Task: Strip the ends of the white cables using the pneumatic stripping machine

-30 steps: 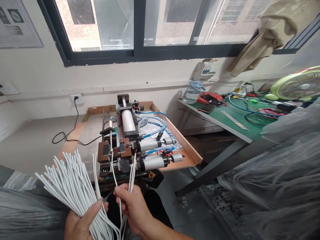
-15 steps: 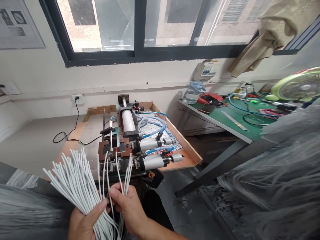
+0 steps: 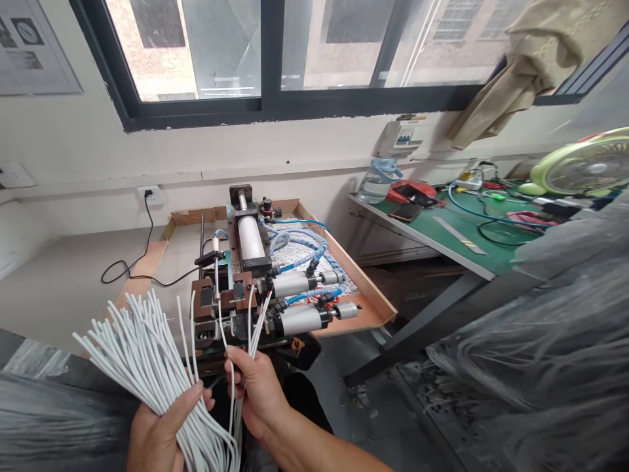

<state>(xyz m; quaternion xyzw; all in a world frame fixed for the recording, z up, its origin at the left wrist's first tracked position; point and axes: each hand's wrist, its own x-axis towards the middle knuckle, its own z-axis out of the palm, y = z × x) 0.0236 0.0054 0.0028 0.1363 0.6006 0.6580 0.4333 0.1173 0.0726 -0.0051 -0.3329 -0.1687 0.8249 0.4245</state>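
A thick bundle of white cables (image 3: 152,360) fans upward at the lower left, with my left hand (image 3: 170,419) wrapped round it. Two cables stand a little apart from the bundle above my left thumb. My right hand (image 3: 255,387) pinches a single white cable between thumb and forefinger and holds several more (image 3: 255,331) behind it. The tip of the pinched cable is at the front of the pneumatic machine (image 3: 223,295), which has metal cylinders. Both hands are in front of the machine.
A wooden-edged tray (image 3: 361,282) holds the machine and blue air hoses (image 3: 314,246). At the right a green table (image 3: 437,229) bears a water bottle (image 3: 376,183), a phone, cables and a green fan (image 3: 584,167). Plastic-wrapped cable bundles (image 3: 540,354) lie at both sides.
My right hand has moved slightly right and up, bringing one cable away from the bundle to the machine's front. My left hand has shifted slightly left with the bundle.
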